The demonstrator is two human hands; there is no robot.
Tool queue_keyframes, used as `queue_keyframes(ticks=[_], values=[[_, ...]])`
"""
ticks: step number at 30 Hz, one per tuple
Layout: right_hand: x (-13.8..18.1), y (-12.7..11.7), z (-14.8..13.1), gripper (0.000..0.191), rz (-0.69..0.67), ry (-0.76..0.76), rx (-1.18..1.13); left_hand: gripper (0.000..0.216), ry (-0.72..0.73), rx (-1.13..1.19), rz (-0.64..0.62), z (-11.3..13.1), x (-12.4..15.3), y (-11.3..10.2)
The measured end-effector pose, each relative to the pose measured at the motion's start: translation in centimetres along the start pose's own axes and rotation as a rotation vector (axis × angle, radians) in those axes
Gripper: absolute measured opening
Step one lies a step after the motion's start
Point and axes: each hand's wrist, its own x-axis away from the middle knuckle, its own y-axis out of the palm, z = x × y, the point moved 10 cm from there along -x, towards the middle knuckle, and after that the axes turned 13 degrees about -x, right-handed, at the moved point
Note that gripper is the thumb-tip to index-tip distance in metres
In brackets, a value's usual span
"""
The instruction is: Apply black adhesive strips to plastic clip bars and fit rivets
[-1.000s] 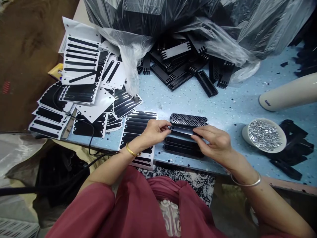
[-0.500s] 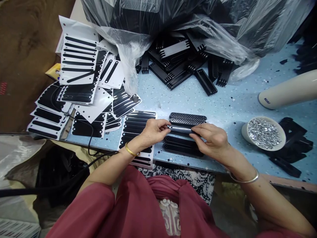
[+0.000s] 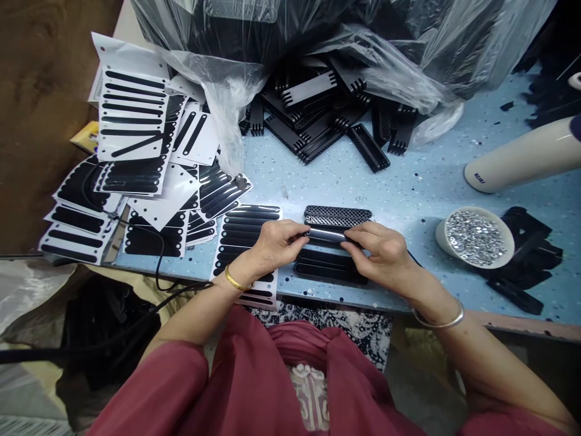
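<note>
A long black oval strip [image 3: 327,235] is held level between both hands just above the blue table [image 3: 408,181]. My left hand [image 3: 272,243] pinches its left end and my right hand [image 3: 379,253] grips its right end with curled fingers. Two black mesh grille pieces [image 3: 338,216] lie just beyond the strip. More black oval strips [image 3: 330,266] lie flat on the table right under my hands. A white sheet of black oval stickers [image 3: 247,242] lies beneath my left wrist.
Many sticker sheets [image 3: 131,121] pile up at the left. Black comb-like plastic parts [image 3: 318,121] spill from a clear plastic bag [image 3: 272,36] at the back. A white bowl of small silver pieces [image 3: 474,237] and a white cylinder [image 3: 521,162] lie at the right, with black parts [image 3: 526,260] beside the bowl.
The strip has turned slightly in my hands and now catches the light. My hands stay at its two ends; the view has shifted a little.
</note>
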Motion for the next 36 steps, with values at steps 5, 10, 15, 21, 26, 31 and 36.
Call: queue_keyframes(ticks=[5,10,15,21,26,31,36], values=[[0.0,0.1,0.1,0.014,-0.013,0.007,0.004,0.021,0.186,-0.2,0.064,2.0,0.3,-0.8],[-0.1,0.2,0.0,0.014,-0.024,0.008,0.006,0.03,0.429,-0.359,0.138,6.4,1.7,-1.7],[-0.2,0.0,-0.5,0.014,-0.004,-0.042,0.025,0.049,0.545,-0.332,0.025,8.8,3.2,0.2],[0.1,0.0,0.1,0.014,-0.019,-0.007,0.005,0.058,0.551,-0.398,-0.032,8.5,3.9,2.0],[0.4,-0.4,1.4,0.014,0.003,0.073,-0.098,0.055,0.565,-0.432,-0.004,8.5,4.0,2.0],[0.9,-0.4,1.9,0.015,0.024,0.086,-0.159,0.052,0.564,-0.453,0.006,8.4,3.9,2.1],[1.2,-0.5,2.2,0.014,0.048,0.088,-0.191,0.05,0.558,-0.446,0.015,8.3,3.8,2.1]])
